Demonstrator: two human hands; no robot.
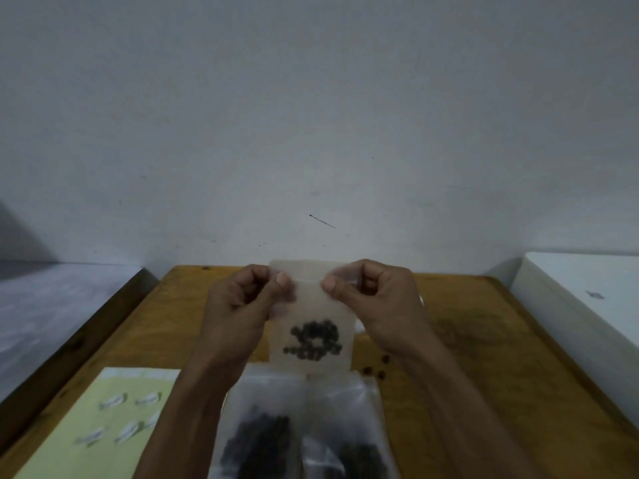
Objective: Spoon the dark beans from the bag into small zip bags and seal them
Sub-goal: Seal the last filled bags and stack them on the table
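A small clear zip bag (311, 305) hangs upright above the wooden table (484, 340), with a clump of dark beans (314, 340) settled in its lower part. My left hand (242, 305) pinches the bag's top strip on the left between thumb and curled fingers. My right hand (373, 299) pinches the same strip on the right. Below them, near the front edge, lies the large clear bag (297, 426) holding a mass of dark beans. No spoon is visible.
A few loose beans (377, 369) lie on the table right of the small bag. A pale yellow sheet (103, 426) with small white pieces sits front left. A white box (587, 305) stands at the right edge. A grey wall (311, 133) closes the back.
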